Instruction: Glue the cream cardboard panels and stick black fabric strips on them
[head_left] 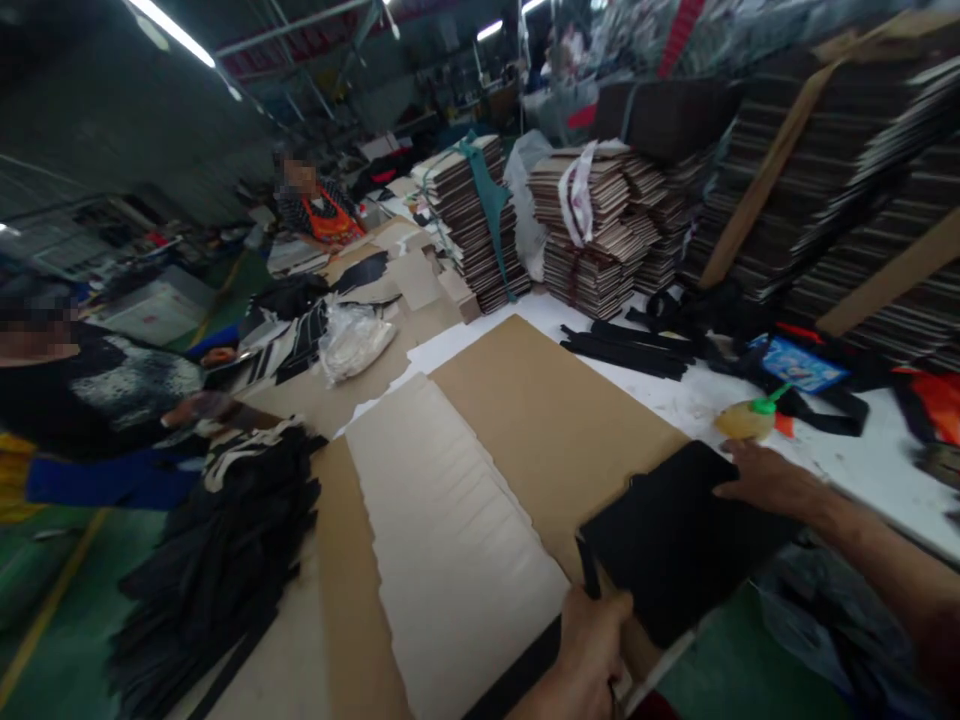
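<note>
A black flat panel (675,540) lies at the table's near right edge, partly over tan board. My right hand (772,485) touches its far right corner, with the thumb and a finger apart. At the panel's left corner, my left hand (589,640) is closed on a narrow black strip (525,665), which shows on both sides of the fist. Left of that hand lies a stack of pale grey sheets (457,540) with wavy edges. Beneath them is a large tan board (555,420). The undersides of both hands are hidden.
A squeeze bottle (746,420) with a green cap stands near my right hand. Black strips (630,350) lie beyond the board. Bundled panel stacks (585,230) line the back. At left, a heap of black pieces (225,570) lies near a co-worker (97,390); another person (322,210) is farther off.
</note>
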